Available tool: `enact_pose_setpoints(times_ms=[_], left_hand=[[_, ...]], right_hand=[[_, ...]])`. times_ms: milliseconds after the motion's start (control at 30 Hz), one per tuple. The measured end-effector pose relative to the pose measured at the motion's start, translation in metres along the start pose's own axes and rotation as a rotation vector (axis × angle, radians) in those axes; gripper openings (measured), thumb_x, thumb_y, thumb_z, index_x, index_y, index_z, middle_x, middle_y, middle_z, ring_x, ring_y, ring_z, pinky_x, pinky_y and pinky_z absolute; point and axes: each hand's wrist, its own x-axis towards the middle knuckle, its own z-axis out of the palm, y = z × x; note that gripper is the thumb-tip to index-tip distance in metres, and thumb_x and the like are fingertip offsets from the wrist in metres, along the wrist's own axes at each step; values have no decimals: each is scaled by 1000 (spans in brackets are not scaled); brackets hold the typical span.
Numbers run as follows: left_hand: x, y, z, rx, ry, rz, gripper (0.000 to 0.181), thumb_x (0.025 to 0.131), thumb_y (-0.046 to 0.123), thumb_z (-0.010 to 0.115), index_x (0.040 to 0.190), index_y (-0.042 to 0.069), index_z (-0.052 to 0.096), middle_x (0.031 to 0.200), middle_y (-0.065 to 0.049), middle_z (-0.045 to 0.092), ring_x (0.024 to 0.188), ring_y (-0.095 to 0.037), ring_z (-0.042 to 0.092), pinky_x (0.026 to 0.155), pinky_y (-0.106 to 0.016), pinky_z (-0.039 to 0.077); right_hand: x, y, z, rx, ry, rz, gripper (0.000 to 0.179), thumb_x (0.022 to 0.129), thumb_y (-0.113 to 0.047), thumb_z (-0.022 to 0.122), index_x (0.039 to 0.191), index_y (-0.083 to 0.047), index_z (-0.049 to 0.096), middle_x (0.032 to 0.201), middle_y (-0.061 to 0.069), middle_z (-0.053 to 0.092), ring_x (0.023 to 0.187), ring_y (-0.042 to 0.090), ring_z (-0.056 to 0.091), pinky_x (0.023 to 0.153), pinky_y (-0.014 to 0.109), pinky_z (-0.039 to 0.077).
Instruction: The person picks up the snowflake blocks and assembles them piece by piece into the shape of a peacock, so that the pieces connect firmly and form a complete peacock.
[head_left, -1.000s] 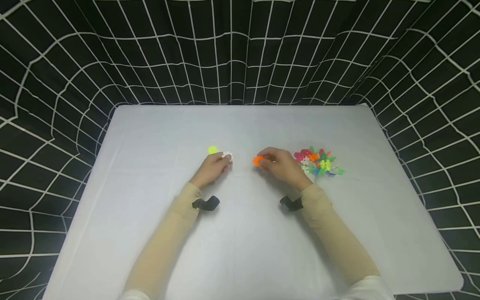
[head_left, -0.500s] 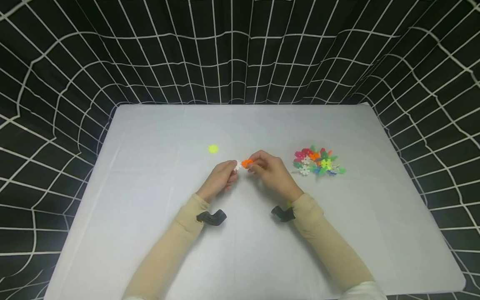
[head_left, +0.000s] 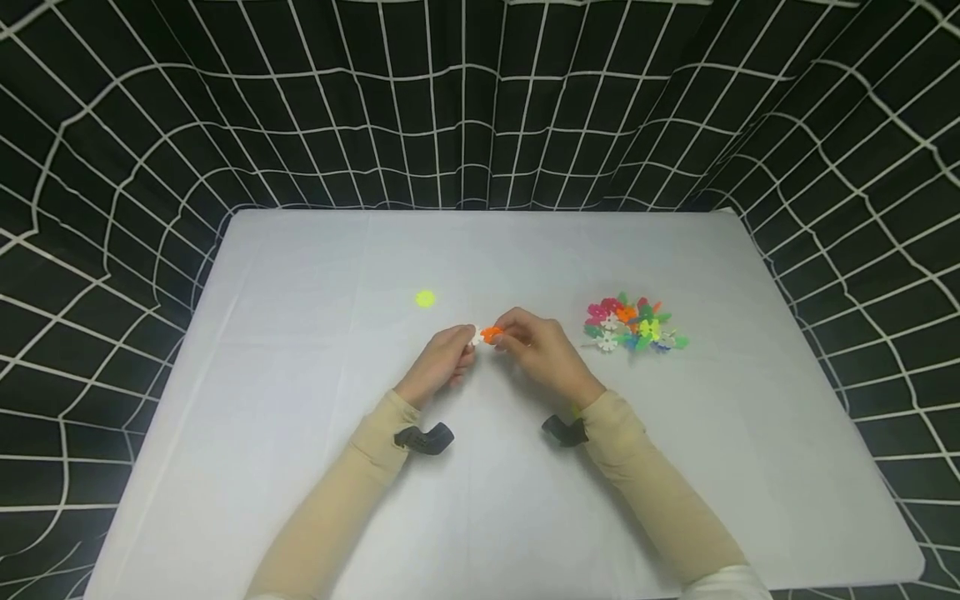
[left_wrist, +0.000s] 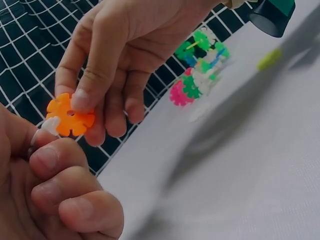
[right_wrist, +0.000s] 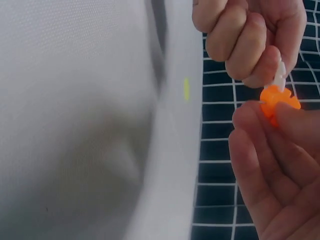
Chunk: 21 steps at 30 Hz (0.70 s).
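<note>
Near the middle of the table my left hand [head_left: 441, 360] pinches a white snowflake-shaped plastic piece [left_wrist: 50, 125], mostly covered by its thumb and fingers. My right hand [head_left: 545, 350] holds an orange snowflake piece [left_wrist: 69, 116] between thumb and fingertips. In the right wrist view the orange disc stands at an angle to the white piece [right_wrist: 280, 77], and their notched edges meet. The other fingers of my left hand curl in towards the palm; those of the right hand extend loosely below the orange piece.
A single yellow snowflake piece [head_left: 425, 298] lies beyond my left hand on the white table [head_left: 480, 508]. To the right sits a pile of mixed-colour snowflake pieces [head_left: 633, 325]. Black curtain with a white grid [head_left: 480, 100] surrounds the table's back and sides.
Both hands came together from apart, bringing the orange piece leftward to the white one, and drew slightly nearer the body. Over the last half second they barely moved.
</note>
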Motion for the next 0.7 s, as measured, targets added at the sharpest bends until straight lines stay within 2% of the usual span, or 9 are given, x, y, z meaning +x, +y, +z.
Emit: enact_pose_setpoints(times_ms=[167, 300, 400, 533, 700], left_hand=[[0, -2, 3, 33, 45, 7, 37, 108, 37, 35, 78, 17, 43, 58, 8, 37, 51, -9, 33, 46, -22, 31], [1, -3, 5, 108, 83, 8, 39, 108, 36, 32, 77, 16, 44, 59, 7, 38, 50, -11, 34, 45, -23, 30], [0, -4, 7, 141, 90, 9, 40, 109, 35, 31, 76, 15, 44, 60, 5, 39, 49, -12, 36, 45, -24, 32], [-2, -3, 9, 102, 87, 8, 40, 109, 35, 32, 76, 15, 44, 61, 5, 41, 50, -11, 37, 46, -23, 34], [-2, -4, 11, 16, 59, 1, 38, 108, 35, 33, 78, 15, 43, 59, 6, 40, 48, -9, 36, 44, -21, 34]], right_hand=[[-1, -3, 6, -91, 43, -44, 13, 94, -10, 71, 105, -12, 66, 97, 7, 79, 91, 20, 75, 76, 34, 55], [-2, -7, 11, -176, 73, -67, 13, 94, -8, 70, 106, -9, 65, 95, 7, 78, 83, 17, 69, 75, 34, 55], [-3, -6, 15, -222, 100, -77, 12, 93, -7, 71, 104, -9, 66, 92, 6, 78, 73, 15, 60, 70, 30, 51], [-3, -3, 20, -226, 165, -107, 12, 92, -5, 72, 102, -8, 66, 90, 8, 78, 67, 14, 56, 65, 27, 48], [-5, 0, 25, -162, 216, -121, 13, 91, -4, 73, 100, -8, 66, 89, 7, 79, 65, 13, 55, 65, 27, 47]])
